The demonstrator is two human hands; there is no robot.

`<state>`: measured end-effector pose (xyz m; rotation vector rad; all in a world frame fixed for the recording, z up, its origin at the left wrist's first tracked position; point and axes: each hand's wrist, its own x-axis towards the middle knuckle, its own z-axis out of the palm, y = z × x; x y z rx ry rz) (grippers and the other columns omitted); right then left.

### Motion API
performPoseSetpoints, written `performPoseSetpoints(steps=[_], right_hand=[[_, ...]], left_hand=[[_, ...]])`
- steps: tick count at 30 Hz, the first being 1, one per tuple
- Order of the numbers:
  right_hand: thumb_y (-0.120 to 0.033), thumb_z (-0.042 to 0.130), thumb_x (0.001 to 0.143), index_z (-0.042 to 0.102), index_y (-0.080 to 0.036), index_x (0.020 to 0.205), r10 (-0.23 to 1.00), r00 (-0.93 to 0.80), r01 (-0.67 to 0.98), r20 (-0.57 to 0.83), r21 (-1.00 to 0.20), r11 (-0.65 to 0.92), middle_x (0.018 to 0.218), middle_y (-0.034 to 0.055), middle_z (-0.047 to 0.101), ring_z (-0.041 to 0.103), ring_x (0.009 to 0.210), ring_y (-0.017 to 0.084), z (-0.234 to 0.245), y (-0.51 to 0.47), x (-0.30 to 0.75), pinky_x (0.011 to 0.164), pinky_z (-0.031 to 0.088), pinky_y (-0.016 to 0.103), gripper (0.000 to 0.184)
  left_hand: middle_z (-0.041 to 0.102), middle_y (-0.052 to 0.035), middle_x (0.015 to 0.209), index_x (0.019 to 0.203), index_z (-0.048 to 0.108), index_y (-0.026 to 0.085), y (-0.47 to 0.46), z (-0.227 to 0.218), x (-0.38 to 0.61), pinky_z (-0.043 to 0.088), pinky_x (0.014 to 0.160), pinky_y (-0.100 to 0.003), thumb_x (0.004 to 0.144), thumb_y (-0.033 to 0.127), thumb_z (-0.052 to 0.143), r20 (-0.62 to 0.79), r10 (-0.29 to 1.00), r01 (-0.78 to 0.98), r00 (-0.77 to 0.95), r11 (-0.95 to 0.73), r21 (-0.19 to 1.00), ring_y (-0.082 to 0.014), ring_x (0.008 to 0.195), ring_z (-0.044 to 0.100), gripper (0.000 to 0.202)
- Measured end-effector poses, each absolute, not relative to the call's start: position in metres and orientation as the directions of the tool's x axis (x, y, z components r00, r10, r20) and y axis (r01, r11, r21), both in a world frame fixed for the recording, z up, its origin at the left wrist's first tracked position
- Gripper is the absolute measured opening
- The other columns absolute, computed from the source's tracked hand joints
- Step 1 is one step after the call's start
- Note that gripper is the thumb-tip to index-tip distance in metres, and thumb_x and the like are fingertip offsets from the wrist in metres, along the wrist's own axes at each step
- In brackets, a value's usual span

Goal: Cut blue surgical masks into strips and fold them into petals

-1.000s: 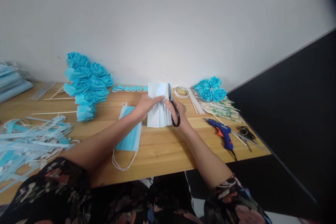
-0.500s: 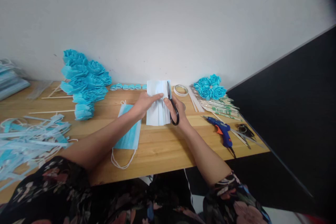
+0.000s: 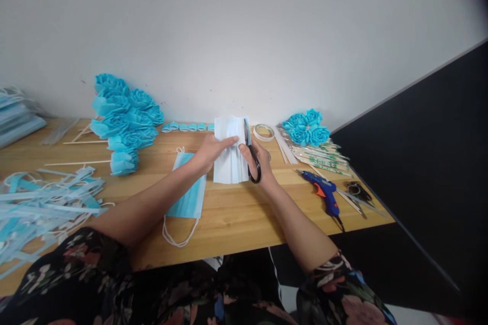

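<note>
My left hand (image 3: 211, 152) pinches the left side of a pale blue face mask (image 3: 229, 154) held upright over the wooden table (image 3: 236, 218). Black-handled scissors (image 3: 252, 160) are gripped in my right hand (image 3: 261, 162), their blades running up along the mask's right edge. A second blue mask (image 3: 188, 195) with white ear loops lies flat on the table under my left forearm.
Blue fabric roses (image 3: 124, 119) on sticks lie at the back left, more roses (image 3: 306, 129) at the back right beside wrapped chopsticks (image 3: 322, 155). A tape roll (image 3: 264, 132), blue glue gun (image 3: 324, 193), cut strips (image 3: 41, 203) and stacked masks (image 3: 15, 117) surround the work spot.
Hands, mask and scissors keep nearly the same pose; only the view shifts slightly.
</note>
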<state>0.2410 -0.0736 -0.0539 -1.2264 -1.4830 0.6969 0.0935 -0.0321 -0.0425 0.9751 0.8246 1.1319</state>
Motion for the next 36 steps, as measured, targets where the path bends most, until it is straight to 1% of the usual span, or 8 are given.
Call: performPoseSetpoints(steps=[5,11,18,21,24,28,36], right_hand=[[-0.062,0.061,0.085,0.055,-0.020,0.080,0.930,0.064,0.317,0.362,-0.891,0.325,0.074,0.0016,0.058,0.052,0.071,0.017,-0.0533,-0.0731,0.2415,0.063,0.045,0.027,0.042],[-0.063,0.061,0.084,0.057,-0.020,0.083,0.934,0.069,0.324,0.351,-0.893,0.312,0.073,0.0018,0.058,0.052,0.070,0.017,-0.0504,-0.0753,0.2408,0.060,0.044,0.027,0.043],[-0.061,0.063,0.084,0.056,-0.020,0.080,0.931,0.071,0.316,0.357,-0.894,0.319,0.073,0.0011,0.058,0.051,0.070,0.016,-0.0501,-0.0757,0.2405,0.061,0.045,0.026,0.041],[-0.063,0.061,0.085,0.056,-0.020,0.081,0.930,0.075,0.312,0.360,-0.894,0.321,0.072,0.0008,0.057,0.051,0.068,0.016,-0.0490,-0.0764,0.2394,0.059,0.045,0.026,0.043],[-0.066,0.060,0.084,0.053,-0.021,0.080,0.939,0.076,0.300,0.335,-0.906,0.299,0.066,-0.0011,0.054,0.048,0.061,0.014,-0.0478,-0.0781,0.2381,0.052,0.042,0.025,0.045],[-0.068,0.061,0.084,0.049,-0.023,0.081,0.964,0.070,0.272,0.255,-0.935,0.227,0.054,-0.0061,0.046,0.042,0.044,0.011,-0.0473,-0.0800,0.2374,0.041,0.033,0.024,0.047],[-0.072,0.062,0.082,0.051,-0.023,0.082,0.969,0.085,0.255,0.230,-0.946,0.202,0.047,-0.0078,0.046,0.043,0.038,0.010,-0.0526,-0.0766,0.2386,0.038,0.033,0.023,0.050]], left_hand=[[0.076,-0.0087,0.085,0.085,0.072,0.012,-0.0325,-0.0414,0.0930,0.054,0.072,-0.034,0.063,0.031,0.087,-0.063,0.968,-0.342,0.245,0.147,0.928,-0.0187,0.070,0.067,0.032],[0.076,-0.0075,0.084,0.088,0.074,0.012,-0.0306,-0.0430,0.0933,0.053,0.072,-0.033,0.061,0.030,0.088,-0.079,0.966,-0.347,0.246,0.164,0.923,-0.0183,0.071,0.067,0.035],[0.077,-0.0088,0.087,0.088,0.074,0.012,-0.0299,-0.0447,0.0936,0.053,0.073,-0.033,0.061,0.032,0.088,-0.068,0.965,-0.359,0.254,0.160,0.920,-0.0190,0.072,0.068,0.036],[0.077,-0.0102,0.090,0.088,0.075,0.012,-0.0296,-0.0441,0.0930,0.055,0.073,-0.034,0.058,0.030,0.090,-0.077,0.965,-0.358,0.250,0.166,0.919,-0.0193,0.072,0.069,0.038],[0.077,-0.0099,0.088,0.089,0.075,0.012,-0.0296,-0.0424,0.0919,0.055,0.073,-0.034,0.055,0.028,0.092,-0.078,0.967,-0.358,0.244,0.165,0.919,-0.0197,0.072,0.069,0.041],[0.076,-0.0081,0.083,0.087,0.074,0.012,-0.0293,-0.0399,0.0904,0.054,0.071,-0.034,0.055,0.029,0.091,-0.056,0.967,-0.353,0.248,0.144,0.925,-0.0192,0.070,0.067,0.040],[0.076,-0.0087,0.083,0.087,0.072,0.013,-0.0278,-0.0365,0.0863,0.056,0.072,-0.035,0.060,0.034,0.089,-0.053,0.954,-0.322,0.294,0.151,0.934,-0.0206,0.071,0.068,0.038]])
